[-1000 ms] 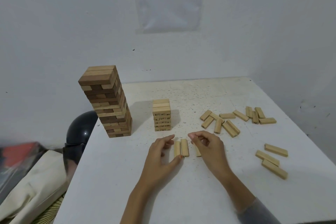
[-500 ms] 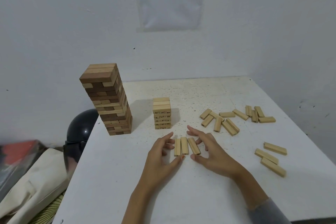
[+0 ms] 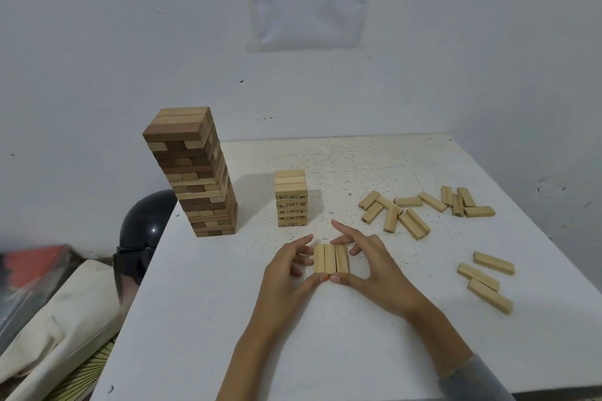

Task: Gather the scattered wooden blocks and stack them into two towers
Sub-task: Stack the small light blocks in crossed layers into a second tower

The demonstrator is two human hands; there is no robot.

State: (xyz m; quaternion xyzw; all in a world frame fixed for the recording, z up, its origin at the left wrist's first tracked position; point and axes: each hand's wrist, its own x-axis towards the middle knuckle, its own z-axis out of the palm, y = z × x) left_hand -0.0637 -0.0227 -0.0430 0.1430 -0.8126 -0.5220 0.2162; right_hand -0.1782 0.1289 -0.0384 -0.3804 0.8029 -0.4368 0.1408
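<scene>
The white table [image 3: 195, 319] carries a short tower [image 3: 291, 198]. Left of it is a tall tower [image 3: 195, 172], just in front a row of three blocks [image 3: 331, 259], and to its right loose blocks [image 3: 408, 202] lie scattered.

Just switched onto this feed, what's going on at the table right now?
A person is building block towers. The left hand and right hand cup a row of three blocks lying side by side on the white table, thumbs at its near end, squaring it up. Just behind stands the short tower; the tall tower is further left. A loose pile lies to the right, with three more blocks near the right edge.
</scene>
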